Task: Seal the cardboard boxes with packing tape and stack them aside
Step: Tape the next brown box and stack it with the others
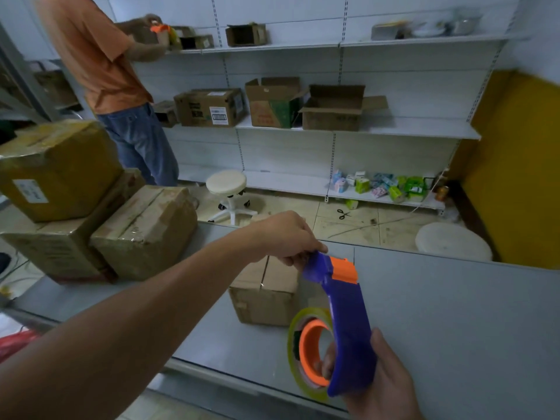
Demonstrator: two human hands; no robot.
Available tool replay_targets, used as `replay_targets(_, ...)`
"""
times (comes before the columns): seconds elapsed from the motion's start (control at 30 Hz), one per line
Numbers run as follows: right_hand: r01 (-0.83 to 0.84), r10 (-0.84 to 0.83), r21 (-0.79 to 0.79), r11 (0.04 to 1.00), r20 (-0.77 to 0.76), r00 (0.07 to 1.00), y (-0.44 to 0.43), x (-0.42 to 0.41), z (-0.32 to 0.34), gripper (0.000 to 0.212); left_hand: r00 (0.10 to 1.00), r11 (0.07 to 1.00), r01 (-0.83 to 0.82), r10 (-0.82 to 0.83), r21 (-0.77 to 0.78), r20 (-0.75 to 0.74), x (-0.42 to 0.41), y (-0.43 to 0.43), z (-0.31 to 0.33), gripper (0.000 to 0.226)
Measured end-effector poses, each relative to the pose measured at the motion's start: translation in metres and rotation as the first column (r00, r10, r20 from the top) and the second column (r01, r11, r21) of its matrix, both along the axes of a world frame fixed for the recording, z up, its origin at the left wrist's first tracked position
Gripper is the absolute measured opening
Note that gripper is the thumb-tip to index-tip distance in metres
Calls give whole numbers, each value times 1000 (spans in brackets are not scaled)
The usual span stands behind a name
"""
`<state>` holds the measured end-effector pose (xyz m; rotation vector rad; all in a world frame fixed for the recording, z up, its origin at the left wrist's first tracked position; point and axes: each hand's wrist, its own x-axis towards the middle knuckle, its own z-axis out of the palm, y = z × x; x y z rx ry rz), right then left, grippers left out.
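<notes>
A blue and orange tape dispenser (344, 304) with a roll of clear yellowish tape (306, 353) is held above the grey table (454, 313). My right hand (378, 377) grips its handle at the bottom. My left hand (288, 237) pinches the dispenser's front end at the blade, fingers closed there. Just behind the dispenser a small cardboard box (266, 292) stands on the table with its top flaps shut. On the left of the table are three taped boxes: a yellowish box (57, 171) on top of a lower box (60, 250), and another box (145, 231) beside them.
A person in an orange shirt (94, 56) stands at the back left, handling boxes on a white wall shelf (357, 131) with several open cartons. A white stool (227, 189), scissors (343, 213) and a round white lid (453, 241) lie on the floor beyond the table.
</notes>
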<state>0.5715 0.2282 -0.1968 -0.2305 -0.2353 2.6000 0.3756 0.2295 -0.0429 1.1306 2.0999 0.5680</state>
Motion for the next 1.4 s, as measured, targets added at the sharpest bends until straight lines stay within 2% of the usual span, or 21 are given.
replay_targets(0.13, 42, -20, 198, 979, -110, 994, -2, 1, -14, 59, 1000, 999, -10, 10, -53, -14, 7, 13, 2, 23)
replay_targets(0.33, 36, -29, 196, 980, -41, 999, -1, 8, -11, 57, 995, 994, -29, 19, -104, -96, 14, 30, -1, 23)
replay_targets(0.57, -15, 50, 195, 981, -175, 983, 8, 5, -6, 54, 989, 992, 2, -20, -125, -145, 14, 44, -7, 22)
replay_targets(0.7, -22, 47, 198, 980, -123, 991, 12, 8, -5, 53, 988, 987, 9, -34, -159, -152, 11, 48, -7, 21)
replay_targets(0.77, -71, 88, 185, 980, -90, 992, 15, 12, -4, 52, 988, 988, -3, -22, -157, -155, 12, 52, -5, 23)
replay_targets(0.9, -131, 186, 343, 930, -134, 973, 25, 6, -4, 49, 990, 989, -4, -18, -147, -143, 14, 62, 4, 24)
replay_targets(0.97, -179, 237, 309, 934, -162, 958, 32, 15, 0, 49, 990, 996, -33, 21, -87, -139, 7, 66, 13, 17)
replay_targets(1.03, -240, 265, 305, 921, -43, 963, 26, 21, 11, 59, 987, 996, -88, 86, -9, -132, -6, 69, 27, 13)
replay_targets(1.07, -295, 302, 346, 891, 35, 953, 24, 26, 13, 72, 988, 996, -92, 90, -9, -127, -13, 68, 35, 14)
replay_targets(1.13, -336, 250, 352, 874, 266, 931, 27, 43, 17, 86, 992, 997, -55, 48, -61, -114, -23, 64, 44, 16)
replay_targets(1.17, -352, 227, 343, 871, 354, 907, 28, 49, 27, 89, 994, 997, -39, 31, -72, -106, -28, 59, 45, 16)
replay_targets(1.27, -388, 177, 386, 837, 480, 859, 46, 53, 40, 89, 998, 999, -32, 30, -21, -63, -39, 46, 41, 17)
replay_targets(1.33, -478, 141, 495, 726, 573, 807, 67, 57, 50, 83, 999, 999, -42, 42, 32, -14, -45, 32, 38, 18)
replay_targets(1.4, -616, 133, 571, 543, 666, 734, 92, 60, 67, 84, 994, 988, -101, 94, 118, 62, -49, 13, 31, 21)
